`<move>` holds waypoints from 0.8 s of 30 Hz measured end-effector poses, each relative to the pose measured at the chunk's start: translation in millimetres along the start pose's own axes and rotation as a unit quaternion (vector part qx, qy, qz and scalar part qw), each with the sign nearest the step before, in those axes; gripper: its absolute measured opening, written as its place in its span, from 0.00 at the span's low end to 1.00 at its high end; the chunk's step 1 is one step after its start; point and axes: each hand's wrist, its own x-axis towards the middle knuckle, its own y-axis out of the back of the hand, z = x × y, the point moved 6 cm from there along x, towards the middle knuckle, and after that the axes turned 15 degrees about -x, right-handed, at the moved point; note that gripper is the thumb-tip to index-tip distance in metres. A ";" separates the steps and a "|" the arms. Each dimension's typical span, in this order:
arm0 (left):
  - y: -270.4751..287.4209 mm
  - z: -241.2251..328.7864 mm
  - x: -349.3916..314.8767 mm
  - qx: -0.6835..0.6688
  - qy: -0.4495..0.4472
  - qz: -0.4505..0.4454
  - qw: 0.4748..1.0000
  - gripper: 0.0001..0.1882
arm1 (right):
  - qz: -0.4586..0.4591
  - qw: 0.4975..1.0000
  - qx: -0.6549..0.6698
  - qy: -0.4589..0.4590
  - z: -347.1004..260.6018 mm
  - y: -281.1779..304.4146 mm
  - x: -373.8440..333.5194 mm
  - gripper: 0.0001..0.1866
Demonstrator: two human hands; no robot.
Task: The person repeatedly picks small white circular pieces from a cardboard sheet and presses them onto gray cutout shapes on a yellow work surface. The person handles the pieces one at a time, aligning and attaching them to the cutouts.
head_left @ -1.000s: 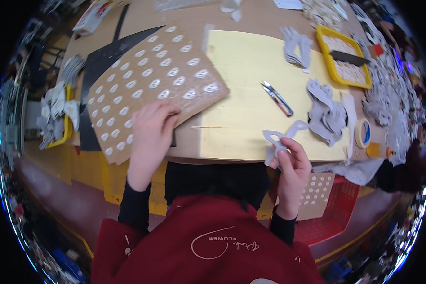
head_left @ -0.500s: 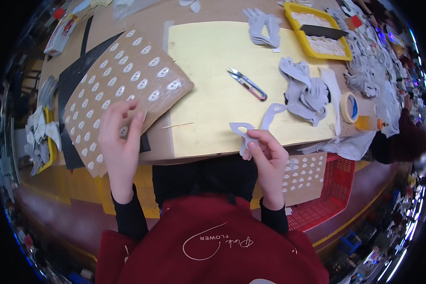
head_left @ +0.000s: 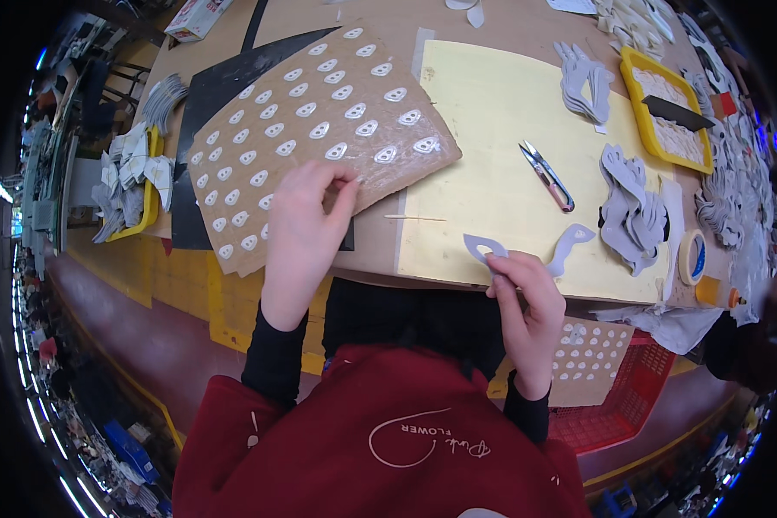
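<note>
My left hand rests on a brown cardboard sheet covered with several small white drop-shaped pieces, its fingertips touching the sheet's near edge. My right hand pinches a small grey cut-out piece with a hole in it, held over the near edge of a pale yellow mat. A second grey curved piece lies on the mat just right of it. A thin wooden stick lies between my hands.
Small snips lie on the mat. Stacks of grey cut-outs and a tape roll sit right. Yellow trays stand far right and left. A red basket holds another perforated sheet below the table edge.
The view has shifted, so the table appears higher and more left. My left hand stays on the cardboard sheet. My right hand still holds the grey piece, now lower by the mat's near edge.
</note>
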 end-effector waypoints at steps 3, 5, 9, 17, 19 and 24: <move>6.5 -0.3 4.1 -0.003 0.036 -0.008 0.999 0.07 | -0.006 1.000 -0.010 0.018 -3.6 -0.7 1.2 0.12; 6.9 -1.4 6.1 -0.040 0.065 -0.032 0.997 0.07 | -0.007 1.000 -0.012 0.018 -3.5 -2.6 1.0 0.12; 9.7 -7.1 3.8 -0.054 0.106 -0.025 0.993 0.08 | -0.007 1.000 -0.017 0.012 -3.9 -2.6 -1.0 0.12; 23.2 40.9 -5.8 -0.146 -0.038 0.028 0.988 0.03 | 0.082 0.994 -0.061 0.034 8.5 18.9 -8.9 0.11; -10.9 40.6 -20.0 -0.328 0.071 -0.035 0.941 0.04 | 0.102 0.994 0.018 -0.026 20.0 23.8 -12.0 0.10; -101.6 52.7 -29.3 -0.294 0.051 -0.126 0.946 0.06 | 0.132 0.974 0.142 -0.113 32.5 34.5 -22.2 0.10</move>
